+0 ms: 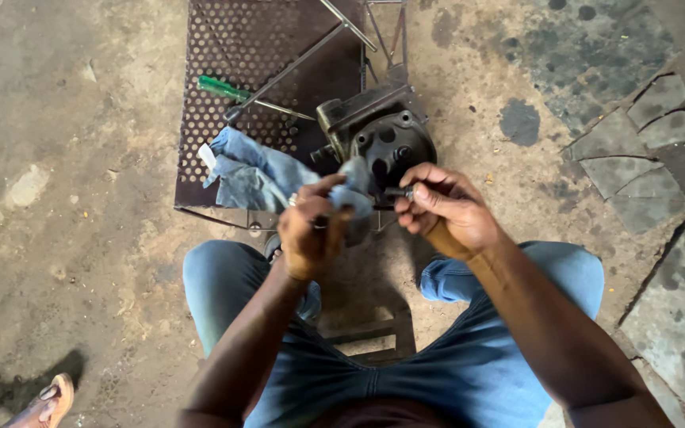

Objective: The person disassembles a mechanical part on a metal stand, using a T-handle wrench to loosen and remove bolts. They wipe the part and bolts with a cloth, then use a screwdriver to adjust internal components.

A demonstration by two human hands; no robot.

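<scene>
Over my knees, just in front of a perforated metal stand [223, 47], I have both hands up at work. My left hand [308, 234] is curled tight around one blue rag [259, 170]; part of the cloth is bunched in my fist near my fingertips, and the rest trails off to the left over the stand's near edge. My right hand [444, 208] is closed too, thumb and fingers pinching one small dark metal part [399, 192], which sits just beside the bunched end of the rag; I cannot tell whether the two touch.

Counting what lies ahead: one dark engine casting [386, 139] with round holes stands at the stand's right corner, right behind my hands. One green-handled screwdriver [223, 88] lies on the perforated sheet, well apart from my hands. Thin metal rods [295, 59] cross above it; several, though I cannot count them surely.

The stand's front edge runs just beyond my left knee. To the left the bare concrete floor [73, 198] lies open; to the right, cracked stone slabs [644, 158] begin. At the lower left corner one sandalled foot [47, 403] of another person shows, well away from me.
</scene>
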